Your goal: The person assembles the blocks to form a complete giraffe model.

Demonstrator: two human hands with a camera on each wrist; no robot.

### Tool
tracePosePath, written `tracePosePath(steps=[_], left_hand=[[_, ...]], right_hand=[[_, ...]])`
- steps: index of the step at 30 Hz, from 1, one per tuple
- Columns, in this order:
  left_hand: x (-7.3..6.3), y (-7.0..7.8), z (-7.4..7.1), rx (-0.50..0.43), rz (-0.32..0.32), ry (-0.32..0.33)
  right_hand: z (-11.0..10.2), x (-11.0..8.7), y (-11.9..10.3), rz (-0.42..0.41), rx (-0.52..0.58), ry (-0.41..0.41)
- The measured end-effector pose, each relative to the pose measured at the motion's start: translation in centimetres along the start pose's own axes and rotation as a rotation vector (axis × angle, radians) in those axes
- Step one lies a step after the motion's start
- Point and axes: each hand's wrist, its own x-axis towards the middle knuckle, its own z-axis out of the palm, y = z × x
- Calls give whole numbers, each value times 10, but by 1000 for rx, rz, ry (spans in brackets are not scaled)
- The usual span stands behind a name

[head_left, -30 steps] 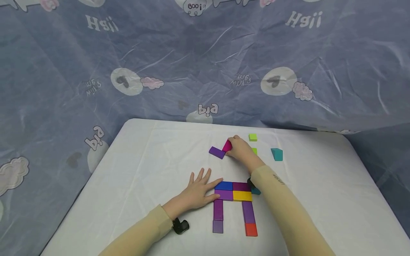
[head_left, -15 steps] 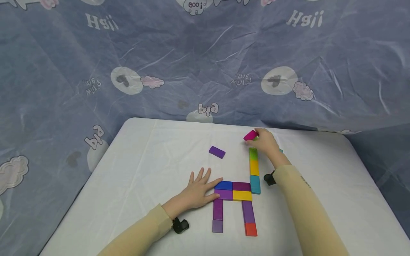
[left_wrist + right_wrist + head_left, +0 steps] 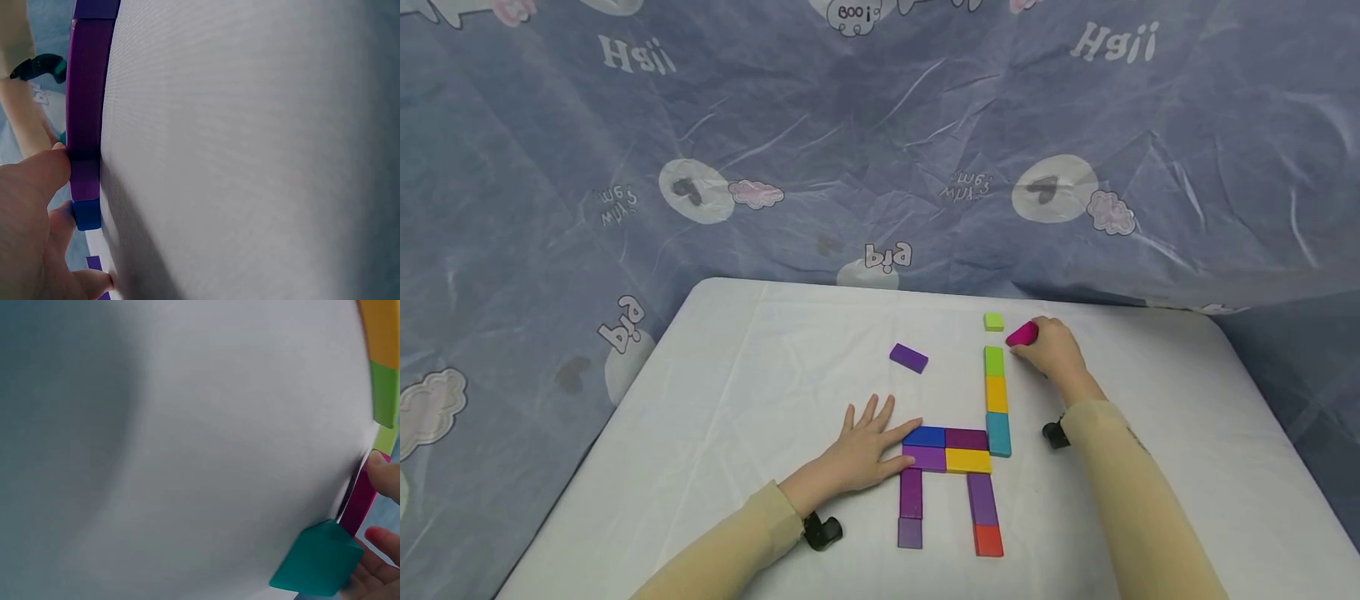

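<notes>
My right hand (image 3: 1057,353) pinches a magenta block (image 3: 1022,334) between thumb and fingers, right of the column of blocks. In the right wrist view, a teal slant-sided block (image 3: 317,561) sits by these fingers; the hand hides it in the head view. My left hand (image 3: 857,452) rests with spread fingers, the thumb at a purple block (image 3: 924,458) and the index finger at the blue block (image 3: 924,437). Beside those lie a dark purple block (image 3: 966,439) and a yellow block (image 3: 967,461). Above them run a light blue block (image 3: 998,435), an orange-yellow block (image 3: 996,395) and a green block (image 3: 994,361).
A lime block (image 3: 993,322) lies apart beyond the column, and a loose violet block (image 3: 909,357) to its left. Two legs of blocks, ending in a lilac block (image 3: 910,533) and a red block (image 3: 988,540), point toward me. A patterned cloth (image 3: 880,142) hangs behind the white table (image 3: 760,375).
My right hand has carried the magenta block away from the violet block, rightward past the lime block and the column. The left hand has stayed in place.
</notes>
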Motion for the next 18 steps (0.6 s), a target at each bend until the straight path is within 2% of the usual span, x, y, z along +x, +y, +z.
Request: tracePosePath(steps=[7, 14, 18], left_hand=[[0, 1, 1, -3, 1, 3], [0, 0, 2, 2, -2, 6], [0, 1, 1, -6, 0, 6]], right_hand=[[4, -7, 1, -50, -41, 51], [4, -18, -6, -94, -220, 106], [7, -20, -9, -117, -218, 107]])
